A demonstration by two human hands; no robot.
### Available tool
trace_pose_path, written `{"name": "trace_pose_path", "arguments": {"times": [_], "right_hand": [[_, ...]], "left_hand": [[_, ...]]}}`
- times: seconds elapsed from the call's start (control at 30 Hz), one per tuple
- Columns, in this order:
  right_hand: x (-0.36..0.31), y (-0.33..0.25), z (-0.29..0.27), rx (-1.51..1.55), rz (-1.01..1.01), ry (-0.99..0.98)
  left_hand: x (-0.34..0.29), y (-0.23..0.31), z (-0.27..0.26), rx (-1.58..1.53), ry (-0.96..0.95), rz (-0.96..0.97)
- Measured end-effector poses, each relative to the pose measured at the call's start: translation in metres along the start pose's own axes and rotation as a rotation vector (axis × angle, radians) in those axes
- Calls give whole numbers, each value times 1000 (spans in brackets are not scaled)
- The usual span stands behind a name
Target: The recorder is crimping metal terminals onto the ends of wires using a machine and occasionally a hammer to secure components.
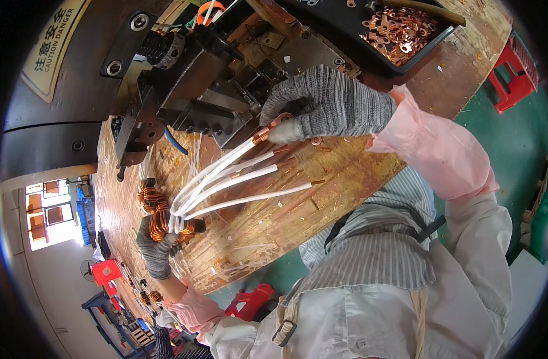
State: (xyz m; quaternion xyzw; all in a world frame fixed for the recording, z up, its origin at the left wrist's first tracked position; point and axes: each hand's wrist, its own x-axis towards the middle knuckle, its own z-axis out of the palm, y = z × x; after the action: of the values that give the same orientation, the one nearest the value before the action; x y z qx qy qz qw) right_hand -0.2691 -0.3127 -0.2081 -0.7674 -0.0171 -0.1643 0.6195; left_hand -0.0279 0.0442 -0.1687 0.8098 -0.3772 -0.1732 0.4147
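My left hand [154, 250], in a grey knit glove, is closed around a copper-wound ring coil [159, 224] near the table's left side. Several leads in white sleeving [232, 181] fan out from this coil to the right, some with bare copper ends. My right hand [333, 103], also gloved, pinches a copper lug [278, 120] between thumb and fingers, at the tip of the upper leads. Just beside these fingertips stand the dark metal jaws of a press [226, 116]. Whether the lug touches the press cannot be made out.
A black tray [399, 70] of loose copper lugs [399, 30] sits at the far right of the worn wooden table [250, 245]. Another wound coil [149, 196] lies beyond my left hand. Red stools [513, 75] stand on the green floor. A yellow warning label marks the machine.
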Motion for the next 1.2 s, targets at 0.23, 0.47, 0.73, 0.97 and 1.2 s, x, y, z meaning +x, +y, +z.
{"name": "trace_pose_path", "arguments": {"times": [0.23,0.47,0.73,0.97,1.2], "right_hand": [[-4,7,9,139,74,70],[-6,4,11,663,335,30],[10,1,5,365,350,108],[14,9,-6,493,321,65],[15,8,-13,595,338,51]], "left_hand": [[-4,9,3,6,15,-98],[-6,4,2,18,27,3],[-2,9,-4,207,101,122],[5,6,-7,250,116,145],[11,2,-5,257,119,111]]}}
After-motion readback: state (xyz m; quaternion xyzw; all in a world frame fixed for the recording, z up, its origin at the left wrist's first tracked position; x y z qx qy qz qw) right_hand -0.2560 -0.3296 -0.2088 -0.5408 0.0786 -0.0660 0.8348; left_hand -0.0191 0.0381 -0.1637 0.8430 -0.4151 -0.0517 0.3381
